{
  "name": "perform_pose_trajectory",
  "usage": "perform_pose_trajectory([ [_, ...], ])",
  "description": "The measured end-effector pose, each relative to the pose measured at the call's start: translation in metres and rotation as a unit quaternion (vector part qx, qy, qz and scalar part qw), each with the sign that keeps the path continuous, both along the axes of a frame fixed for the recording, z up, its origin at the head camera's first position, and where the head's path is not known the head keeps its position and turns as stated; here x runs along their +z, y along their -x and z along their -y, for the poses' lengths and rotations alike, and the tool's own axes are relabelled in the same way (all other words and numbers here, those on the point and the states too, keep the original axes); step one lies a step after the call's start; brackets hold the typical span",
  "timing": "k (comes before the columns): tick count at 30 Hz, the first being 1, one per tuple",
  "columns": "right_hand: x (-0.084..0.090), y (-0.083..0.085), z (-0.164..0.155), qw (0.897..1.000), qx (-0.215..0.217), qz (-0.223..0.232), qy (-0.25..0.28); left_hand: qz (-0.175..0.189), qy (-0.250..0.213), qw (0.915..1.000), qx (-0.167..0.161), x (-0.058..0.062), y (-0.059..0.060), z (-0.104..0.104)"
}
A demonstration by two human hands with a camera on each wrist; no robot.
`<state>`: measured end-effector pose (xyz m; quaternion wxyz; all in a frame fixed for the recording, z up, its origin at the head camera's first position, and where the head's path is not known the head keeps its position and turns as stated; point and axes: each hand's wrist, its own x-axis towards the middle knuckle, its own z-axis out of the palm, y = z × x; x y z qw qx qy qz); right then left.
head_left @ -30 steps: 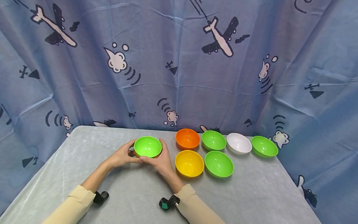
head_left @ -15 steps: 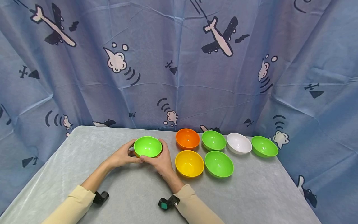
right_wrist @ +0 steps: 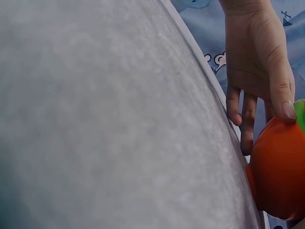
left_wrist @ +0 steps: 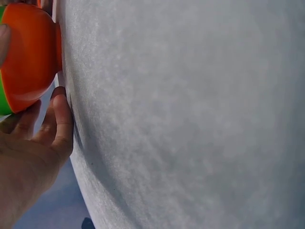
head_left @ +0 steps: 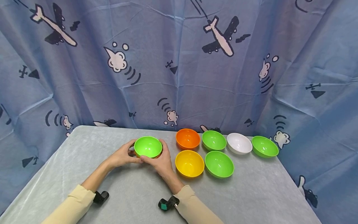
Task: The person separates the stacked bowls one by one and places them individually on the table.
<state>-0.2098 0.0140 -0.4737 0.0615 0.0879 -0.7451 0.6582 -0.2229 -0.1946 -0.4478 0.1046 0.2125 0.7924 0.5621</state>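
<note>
From the head view, my left hand [head_left: 122, 156] and right hand [head_left: 160, 160] cup the green bowl [head_left: 148, 147] nested in an orange bowl, left of the yellow bowl [head_left: 189, 163] on the worktop [head_left: 251, 193]. The left wrist view shows the orange bowl [left_wrist: 31, 57] on its foot; I judge even pressure keeps it level. In the right wrist view, my thumb presses the rim.

Almost nothing has moved. The head view has shifted very slightly. Both hands hold the green plastic bowl [head_left: 148, 147] nested in an orange one as before.
</note>
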Motion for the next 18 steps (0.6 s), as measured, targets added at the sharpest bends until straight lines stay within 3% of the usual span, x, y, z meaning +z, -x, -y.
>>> perform_pose_trajectory([
  [14,0.0088,-0.0031,-0.0023,1.000,0.007,0.008,0.020,0.009,0.000,1.0000,0.002,-0.0006,0.0017,-0.0001],
  [18,0.0030,0.0000,-0.0027,1.000,0.010,0.001,0.019,0.008,0.003,1.0000,0.002,-0.0011,0.0014,-0.0002],
])
